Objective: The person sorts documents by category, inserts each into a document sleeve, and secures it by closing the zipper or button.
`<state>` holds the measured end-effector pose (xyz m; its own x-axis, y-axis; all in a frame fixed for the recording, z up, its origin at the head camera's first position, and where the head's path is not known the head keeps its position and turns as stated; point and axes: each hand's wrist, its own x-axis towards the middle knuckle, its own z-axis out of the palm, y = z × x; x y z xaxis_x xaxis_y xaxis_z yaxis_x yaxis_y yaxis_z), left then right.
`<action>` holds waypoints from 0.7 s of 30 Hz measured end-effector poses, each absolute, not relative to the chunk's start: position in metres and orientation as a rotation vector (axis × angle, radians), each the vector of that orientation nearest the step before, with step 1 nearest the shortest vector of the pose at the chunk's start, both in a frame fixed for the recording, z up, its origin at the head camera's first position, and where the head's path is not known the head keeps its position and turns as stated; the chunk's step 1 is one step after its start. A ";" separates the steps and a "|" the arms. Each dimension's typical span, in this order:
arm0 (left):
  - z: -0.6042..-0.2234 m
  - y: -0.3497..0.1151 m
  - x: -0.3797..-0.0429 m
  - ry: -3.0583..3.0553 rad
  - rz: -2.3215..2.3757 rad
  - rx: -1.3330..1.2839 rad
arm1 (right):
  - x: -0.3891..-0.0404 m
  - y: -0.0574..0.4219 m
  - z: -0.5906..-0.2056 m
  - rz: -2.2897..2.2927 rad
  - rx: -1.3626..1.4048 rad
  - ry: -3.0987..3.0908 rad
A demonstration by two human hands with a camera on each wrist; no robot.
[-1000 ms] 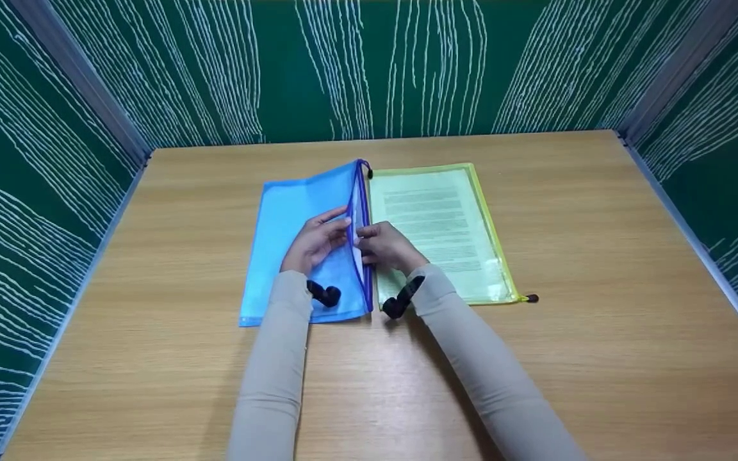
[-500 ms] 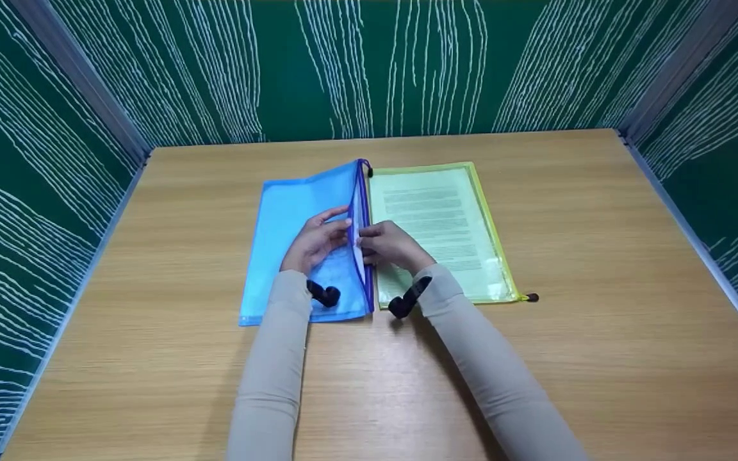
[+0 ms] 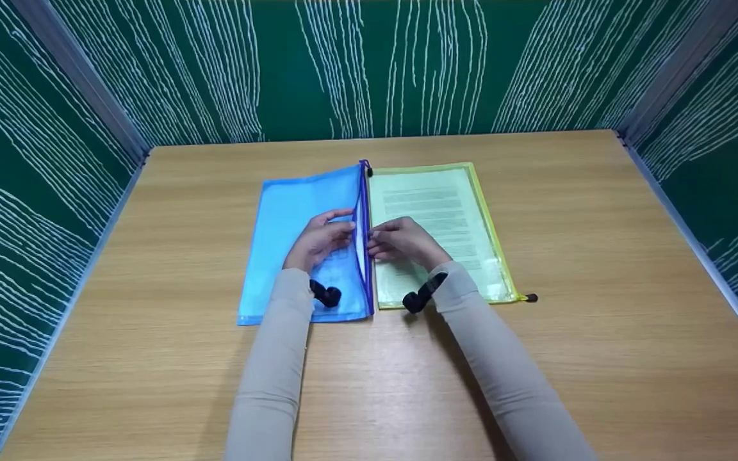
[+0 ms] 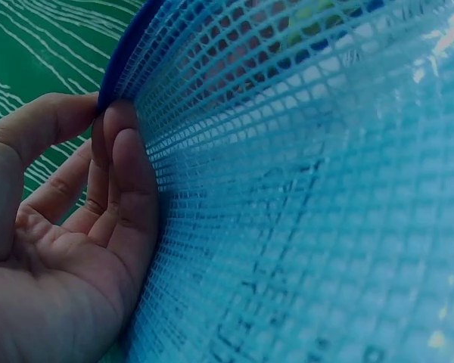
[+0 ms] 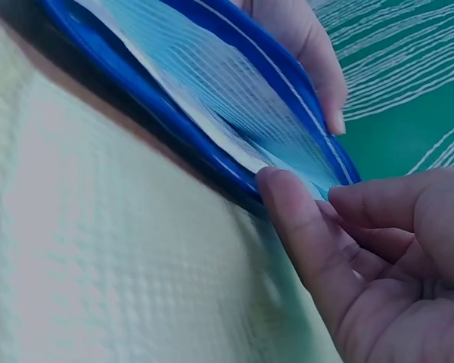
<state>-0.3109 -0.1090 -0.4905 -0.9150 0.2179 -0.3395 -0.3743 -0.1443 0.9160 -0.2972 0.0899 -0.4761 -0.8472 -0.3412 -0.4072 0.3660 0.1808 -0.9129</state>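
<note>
A blue mesh zip pouch (image 3: 298, 205) lies on the left, its purple-blue zip edge gaping on the right side. My left hand (image 3: 321, 240) pinches the upper lip of that opening; in the left wrist view, thumb and fingers (image 4: 125, 162) meet on the blue rim. White paper (image 5: 212, 136) shows inside the pouch, and print is visible through the mesh. At the mouth of the pouch, my right hand (image 3: 407, 240) pinches the paper's edge between thumb and fingers (image 5: 295, 219). Its other fingers are partly hidden.
A yellow-green mesh zip pouch (image 3: 433, 192) with a printed sheet inside lies flat under my right hand, its dark zip pull (image 3: 531, 298) at the near right corner. The wooden table (image 3: 599, 256) is bounded by green panels (image 3: 375, 77) with white lines.
My right hand has moved to the right, out from the pouch's opening toward the yellow-green pouch. The blue pouch's upper lip and my left hand have shifted slightly right, and the gap looks narrower.
</note>
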 end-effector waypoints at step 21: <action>-0.470 -0.099 -0.314 2.485 1.394 0.080 | -0.309 0.115 -0.478 -1.729 -0.025 2.003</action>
<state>-0.3140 -0.0989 -0.4698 -0.9563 0.1882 -0.2237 -0.0927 0.5304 0.8427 -0.3086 0.1155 -0.4777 -0.8797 -0.3242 -0.3480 0.2971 0.1969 -0.9343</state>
